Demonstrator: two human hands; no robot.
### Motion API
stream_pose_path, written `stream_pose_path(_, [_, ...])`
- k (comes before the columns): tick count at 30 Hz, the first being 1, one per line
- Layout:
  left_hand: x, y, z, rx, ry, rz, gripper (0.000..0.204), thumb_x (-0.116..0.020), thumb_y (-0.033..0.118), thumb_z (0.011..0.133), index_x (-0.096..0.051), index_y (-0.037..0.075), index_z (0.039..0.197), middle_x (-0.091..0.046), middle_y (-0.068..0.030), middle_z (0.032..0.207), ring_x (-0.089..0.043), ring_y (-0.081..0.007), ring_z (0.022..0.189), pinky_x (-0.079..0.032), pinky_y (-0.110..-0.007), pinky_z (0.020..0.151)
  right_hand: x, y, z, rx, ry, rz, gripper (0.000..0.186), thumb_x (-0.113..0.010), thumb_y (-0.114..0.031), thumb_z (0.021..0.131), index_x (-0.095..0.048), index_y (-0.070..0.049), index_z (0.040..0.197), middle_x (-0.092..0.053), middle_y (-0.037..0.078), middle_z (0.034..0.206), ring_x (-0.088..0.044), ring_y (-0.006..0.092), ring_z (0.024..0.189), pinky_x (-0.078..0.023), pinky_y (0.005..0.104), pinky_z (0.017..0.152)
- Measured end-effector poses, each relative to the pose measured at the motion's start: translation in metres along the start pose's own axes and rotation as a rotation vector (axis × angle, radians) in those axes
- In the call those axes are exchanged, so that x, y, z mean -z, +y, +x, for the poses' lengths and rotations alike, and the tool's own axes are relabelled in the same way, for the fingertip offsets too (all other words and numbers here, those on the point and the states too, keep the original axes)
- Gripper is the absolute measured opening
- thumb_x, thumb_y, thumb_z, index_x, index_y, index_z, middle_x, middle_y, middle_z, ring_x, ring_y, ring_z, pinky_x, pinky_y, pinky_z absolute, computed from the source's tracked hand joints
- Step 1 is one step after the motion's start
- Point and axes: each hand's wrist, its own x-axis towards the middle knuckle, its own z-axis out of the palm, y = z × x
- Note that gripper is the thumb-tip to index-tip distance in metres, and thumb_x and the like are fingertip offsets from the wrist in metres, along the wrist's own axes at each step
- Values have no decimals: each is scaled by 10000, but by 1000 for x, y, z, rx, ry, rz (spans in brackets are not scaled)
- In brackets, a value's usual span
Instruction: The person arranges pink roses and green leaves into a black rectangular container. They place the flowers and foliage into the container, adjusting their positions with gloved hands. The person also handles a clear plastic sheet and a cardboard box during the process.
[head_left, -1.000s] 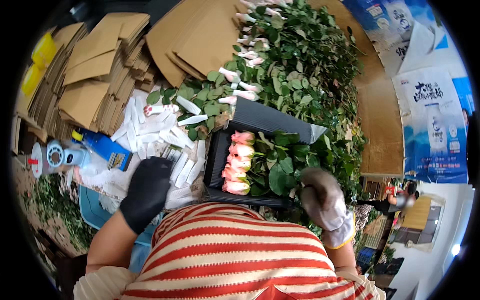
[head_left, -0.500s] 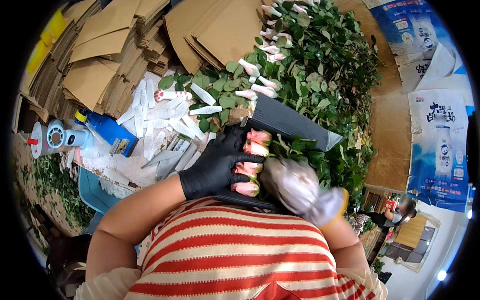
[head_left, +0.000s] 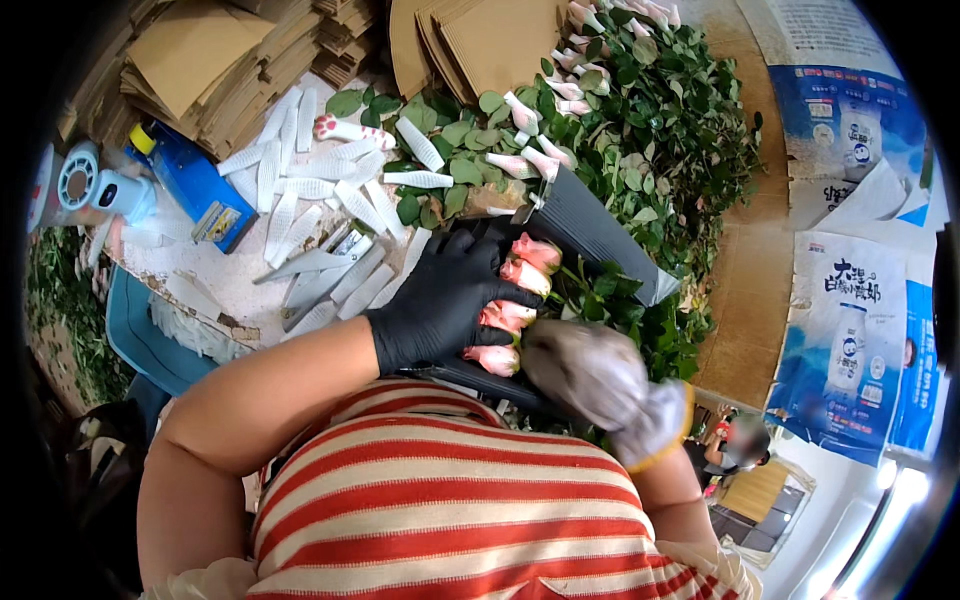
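In a black glove, my left hand (head_left: 438, 305) lies over a short row of pink roses (head_left: 525, 275), its fingers curled across the blooms. The roses rest in a dark ribbed trough (head_left: 600, 230), with their green stems and leaves (head_left: 605, 300) pointing right. My right hand (head_left: 590, 375), in a whitish glove with a yellow cuff, is beside the blooms at the stems. Motion smears its fingers, so what it holds cannot be made out.
Several roses in white sleeves (head_left: 522, 112) lie with a large leafy pile (head_left: 670, 150) beyond the trough. White mesh sleeves (head_left: 360, 205) are scattered at left, near a blue tool (head_left: 200, 190), a small fan (head_left: 78, 182) and a teal bin (head_left: 150, 335). Cardboard sheets (head_left: 500, 45) are stacked behind.
The view has shifted, so the table's things sit differently in it. My left hand stays on the roses. My right hand, blurred in both frames, remains beside the stems.
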Motion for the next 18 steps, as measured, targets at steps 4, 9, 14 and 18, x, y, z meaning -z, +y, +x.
stream_pose_path(4, [10, -1, 0, -17, -43, -130, 333, -732, 231, 747, -751, 290, 1075, -581, -97, 1098, -513, -330, 1037, -412, -430, 930, -12, -18, 17, 4, -68, -328, 74, -583, -75, 844, -615, -58, 909, -665, 149, 828, -667, 345, 802, -530, 425, 691])
stream_pose_path(9, [85, -14, -47, 290, 187, 211, 366, -663, 25, 766, -681, 80, 1127, -590, -146, 1015, -515, -319, 906, -411, -428, 852, -17, -13, 20, 87, 57, -195, 56, -602, -70, 833, -566, -61, 791, -583, 147, 728, -596, 362, 679, -480, 446, 620])
stream_pose_path(14, [83, 1, -44, 160, -43, 135, 258, -741, 198, 779, -711, 107, 1018, -559, -123, 959, -540, -311, 931, -431, -442, 831, -19, -3, 19, 69, -29, -313, 126, -609, -86, 825, -617, -66, 949, -628, 141, 831, -635, 336, 756, -526, 424, 649])
stream_pose_path(18, [53, 7, -9, 89, -251, -388, 372, -817, 265, 712, -753, 184, 1070, -579, -90, 1029, -558, -312, 1008, -420, -421, 927, -17, 4, 18, 132, -14, -212, 153, -618, -97, 816, -627, -69, 966, -637, 120, 783, -644, 343, 712, -534, 421, 631])
